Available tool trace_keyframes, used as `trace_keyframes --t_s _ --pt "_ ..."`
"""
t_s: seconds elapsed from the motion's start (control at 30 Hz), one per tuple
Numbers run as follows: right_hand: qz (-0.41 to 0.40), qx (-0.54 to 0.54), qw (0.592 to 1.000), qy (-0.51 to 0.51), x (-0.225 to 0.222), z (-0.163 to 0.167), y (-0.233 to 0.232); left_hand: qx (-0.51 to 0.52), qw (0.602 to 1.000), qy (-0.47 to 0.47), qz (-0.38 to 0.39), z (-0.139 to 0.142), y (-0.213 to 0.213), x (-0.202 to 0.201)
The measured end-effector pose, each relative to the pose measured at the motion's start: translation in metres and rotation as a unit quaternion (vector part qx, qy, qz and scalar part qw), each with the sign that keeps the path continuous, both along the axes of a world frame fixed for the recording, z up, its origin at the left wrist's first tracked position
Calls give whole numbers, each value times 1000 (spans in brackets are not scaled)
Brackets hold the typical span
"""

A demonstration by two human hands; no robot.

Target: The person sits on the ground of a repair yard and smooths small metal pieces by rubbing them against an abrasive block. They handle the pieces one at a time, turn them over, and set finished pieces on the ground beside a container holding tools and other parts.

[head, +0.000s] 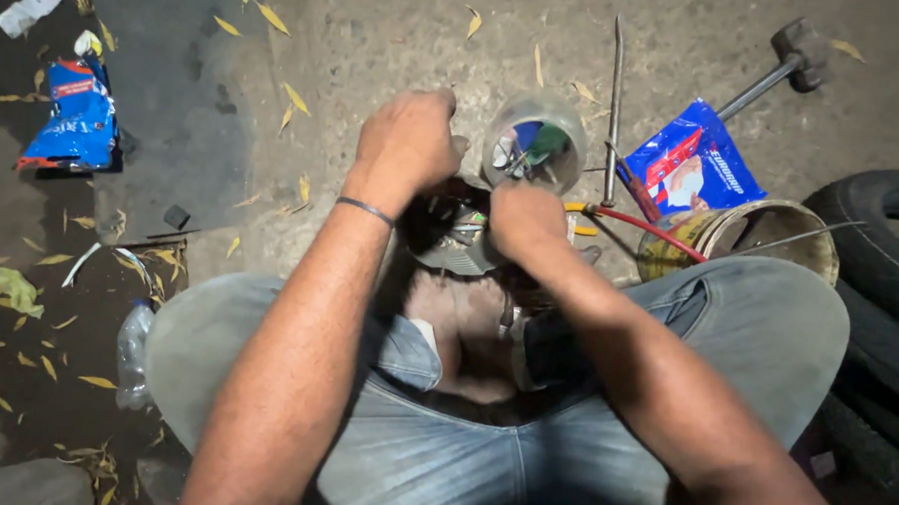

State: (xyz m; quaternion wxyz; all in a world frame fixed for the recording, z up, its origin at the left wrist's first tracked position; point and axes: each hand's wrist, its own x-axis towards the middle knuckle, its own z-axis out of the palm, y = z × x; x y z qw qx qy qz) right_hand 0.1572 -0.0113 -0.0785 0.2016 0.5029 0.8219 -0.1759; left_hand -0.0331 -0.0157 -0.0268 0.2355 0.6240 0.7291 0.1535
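Note:
I sit on the ground with my knees apart, and both hands meet over a small dark metal part (456,237) between my feet. My left hand (406,142) is curled in a fist above that part, a thin band on the wrist. My right hand (524,220) is closed just right of the part, fingers turned away from the camera. What either hand grips is hidden. A clear plastic jar (533,143) holding small tools stands just beyond my right hand.
A long metal rod (615,102) lies right of the jar, with a blue packet (693,164), a rusty tin (758,240), a red hose (648,226) and a hammer (787,61). Tyres (883,267) sit at the right edge. Another blue packet (78,116) and a plastic bottle (134,353) lie left.

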Motion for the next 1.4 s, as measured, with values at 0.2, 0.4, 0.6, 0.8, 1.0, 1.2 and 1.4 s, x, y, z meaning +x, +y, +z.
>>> trace_keyframes --t_s 0.2,0.4,0.6,0.8,1.0,1.2,1.4 --pt "8 23 1000 15 4 4 16 -29 1000 1 -2 -6 -2 3" --pt "-4 21 999 24 -1 5 17 -36 999 13 -20 -7 1 6" --pt "-31 -3 1000 4 0 7 23 -38 999 9 -28 -5 1 7" --pt "-45 38 996 72 6 18 37 -43 999 14 -26 -6 1 6" --pt "-44 103 979 169 19 30 42 -44 998 17 -30 -6 3 7" --pt "-37 162 930 327 26 43 42 -72 997 31 9 0 0 -8" --pt "-4 137 925 355 27 49 44 -71 997 23 26 6 -10 -11"
